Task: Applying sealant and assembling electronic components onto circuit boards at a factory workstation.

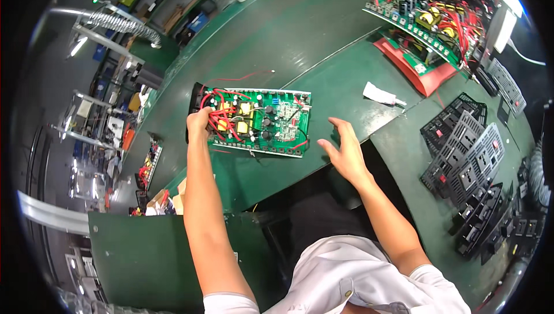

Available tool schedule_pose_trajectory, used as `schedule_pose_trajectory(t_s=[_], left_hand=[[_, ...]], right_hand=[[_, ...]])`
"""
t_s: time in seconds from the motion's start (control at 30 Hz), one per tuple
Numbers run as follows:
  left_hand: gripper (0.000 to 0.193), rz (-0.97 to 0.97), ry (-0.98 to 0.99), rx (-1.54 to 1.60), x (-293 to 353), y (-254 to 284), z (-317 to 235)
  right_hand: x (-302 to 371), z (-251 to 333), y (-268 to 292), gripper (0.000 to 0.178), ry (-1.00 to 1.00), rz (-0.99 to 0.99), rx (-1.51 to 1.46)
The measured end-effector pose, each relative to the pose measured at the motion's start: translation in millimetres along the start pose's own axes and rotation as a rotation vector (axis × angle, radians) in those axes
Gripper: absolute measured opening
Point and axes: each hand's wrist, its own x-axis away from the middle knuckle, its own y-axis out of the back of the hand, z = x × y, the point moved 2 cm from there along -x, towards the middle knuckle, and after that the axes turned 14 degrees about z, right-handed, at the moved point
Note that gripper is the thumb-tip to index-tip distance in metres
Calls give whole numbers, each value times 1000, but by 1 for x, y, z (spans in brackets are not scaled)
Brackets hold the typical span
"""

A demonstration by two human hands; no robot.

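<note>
A green circuit board [283, 121] with yellow transformers, red wires and a metal edge strip lies flat on the green workbench in front of me. A black end panel [198, 93] stands at its left end, with the red wires running toward it. My left hand [199, 122] is closed around this left end, thumb near the wires; part of its fingers is hidden. Just right of the board, my right hand [345, 153] hovers apart from it, thumb and fingers spread, holding nothing. A white tube [381, 93] with a narrow nozzle lies beyond my right hand.
Stacked circuit boards [427, 25] rest at the far right above a red sheet [420, 74]. Grey and black vented panels [470, 152] cover the right side of the bench [398, 152]. Another wired board [151, 164] lies at the left. A dark gap opens at the bench's near edge.
</note>
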Motion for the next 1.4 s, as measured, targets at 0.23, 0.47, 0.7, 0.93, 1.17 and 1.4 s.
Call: schedule_pose_trajectory(t_s=[0.23,0.47,0.7,0.93,1.17,1.4], left_hand=[[22,-46,52,-313,-3,27,16],[34,-41,157,-766,33,16,-25],[29,24,178,-969,47,15,-44],[24,164,233,-1061,63,-29,-66],[25,249,328,-1259,71,-47,-49],[24,255,246,-1321,86,-59,-89]], right_hand=[[-23,-14,-41,61,20,141,168],[-35,-20,-44,27,45,75,210],[-47,-7,-36,21,48,47,129],[-79,-21,5,20,10,-159,112],[-41,18,4,27,271,-481,416],[-20,55,-111,38,405,67,436]])
